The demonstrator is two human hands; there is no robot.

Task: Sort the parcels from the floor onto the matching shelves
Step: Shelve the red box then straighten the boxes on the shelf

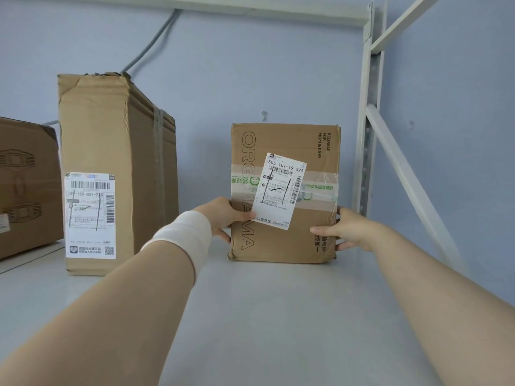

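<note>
A brown cardboard parcel with a white shipping label and clear tape stands upright on the grey shelf, near the back wall. My left hand grips its lower left edge, thumb on the front face. My right hand grips its lower right edge, thumb on the front and fingers round the side. Both arms reach forward over the shelf.
A tall brown box with a white label stands upright left of the parcel. A third box sits at the far left edge. The white shelf upright and diagonal brace rise on the right. A grey cable runs down the blue wall.
</note>
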